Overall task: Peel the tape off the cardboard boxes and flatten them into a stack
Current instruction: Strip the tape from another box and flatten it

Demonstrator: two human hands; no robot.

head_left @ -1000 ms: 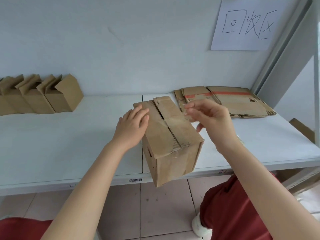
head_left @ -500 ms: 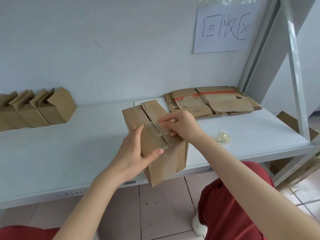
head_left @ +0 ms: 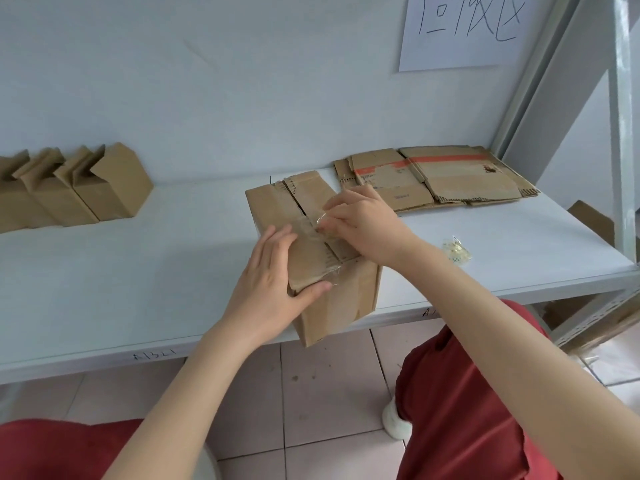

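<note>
Currently box (head_left: 341, 299) at near edge of tabletop (head_left: 138, 265), grip of our left hand (head_left: 273, 282) clamped round its near top corner, that of our right hand (head_left: 363, 223) pinched on the clear tape (head_left: 311, 226) across its top; we judge a hurried pull could snap the tape or drag the box off.

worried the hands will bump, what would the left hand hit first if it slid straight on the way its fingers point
Probably the clear tape across the box top, just ahead of the left hand; the right hand pinching it sits slightly right of that line, depth unclear.
</note>
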